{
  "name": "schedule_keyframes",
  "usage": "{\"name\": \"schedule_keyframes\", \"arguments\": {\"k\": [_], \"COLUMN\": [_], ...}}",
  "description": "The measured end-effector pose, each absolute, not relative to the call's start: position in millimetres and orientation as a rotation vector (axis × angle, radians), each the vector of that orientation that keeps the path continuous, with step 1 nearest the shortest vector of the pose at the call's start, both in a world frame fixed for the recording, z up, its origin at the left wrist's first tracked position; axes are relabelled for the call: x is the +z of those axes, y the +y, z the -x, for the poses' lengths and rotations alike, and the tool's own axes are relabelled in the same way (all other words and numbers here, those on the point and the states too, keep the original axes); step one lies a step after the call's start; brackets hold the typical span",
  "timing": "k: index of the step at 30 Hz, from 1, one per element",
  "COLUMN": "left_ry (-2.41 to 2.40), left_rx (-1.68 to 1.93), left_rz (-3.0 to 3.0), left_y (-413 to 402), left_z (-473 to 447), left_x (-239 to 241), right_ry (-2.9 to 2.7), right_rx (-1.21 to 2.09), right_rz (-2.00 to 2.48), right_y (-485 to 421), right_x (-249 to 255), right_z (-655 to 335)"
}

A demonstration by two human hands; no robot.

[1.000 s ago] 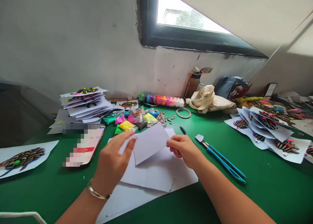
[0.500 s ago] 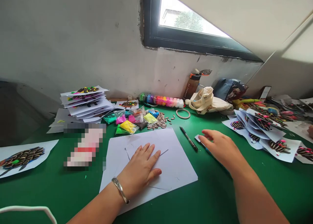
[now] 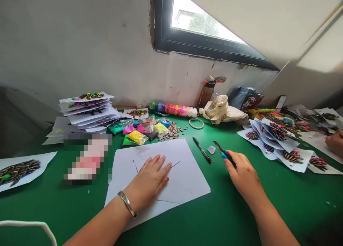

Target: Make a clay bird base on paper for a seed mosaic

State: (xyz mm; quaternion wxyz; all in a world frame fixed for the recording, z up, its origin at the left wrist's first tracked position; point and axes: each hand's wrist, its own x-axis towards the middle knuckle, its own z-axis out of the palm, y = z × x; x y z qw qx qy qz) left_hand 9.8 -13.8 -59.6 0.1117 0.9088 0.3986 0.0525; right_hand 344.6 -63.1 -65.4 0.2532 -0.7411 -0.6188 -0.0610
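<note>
Shifted since the earlier frame, one blue cutter (image 3: 224,154) is being gripped by the right hand (image 3: 242,171), its thin, flat blade (image 3: 218,146) showing beside one angular white scrap (image 3: 211,150). The left hand (image 3: 151,180) is lying open, palm down, on smooth white paper (image 3: 186,176). One slender pen (image 3: 202,150) is lying between the hands.

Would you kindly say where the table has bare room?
Bare table shows between the paper and the right hand, and in front of the right card pile. Toward the wall it is crowded with packets, seeds, a bottle and bags.
</note>
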Motion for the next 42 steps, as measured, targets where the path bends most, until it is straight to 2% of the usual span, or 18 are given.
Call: {"name": "schedule_keyframes", "arguments": {"k": [4,10,21,29,42], "left_ry": [1.164,1.154,1.147,1.165,1.144], "left_rx": [0.128,0.106,0.124,0.006,0.138], "left_rz": [-2.661,-2.636,-2.63,-2.608,-2.638], "left_y": [-13.8,-13.5,-13.6,-13.5,-12.1], "left_z": [-10.2,-10.9,-10.5,-13.4,-9.5], "left_x": [-57.6,-53.6,-55.2,-47.5,-60.5], "right_ry": [-2.031,-2.319,-2.275,-2.319,-2.36], "right_rx": [-0.089,-0.127,-0.05,-0.053,0.059], "right_rz": [1.732,1.743,1.696,1.676,1.571], "right_y": [-52.0,-28.8,-28.3,-29.7,-18.8], "right_x": [-53.5,-55.9,-68.1,-67.1,-59.8], "right_z": [-316.5,-287.1,-288.3,-288.0,-289.0]}}
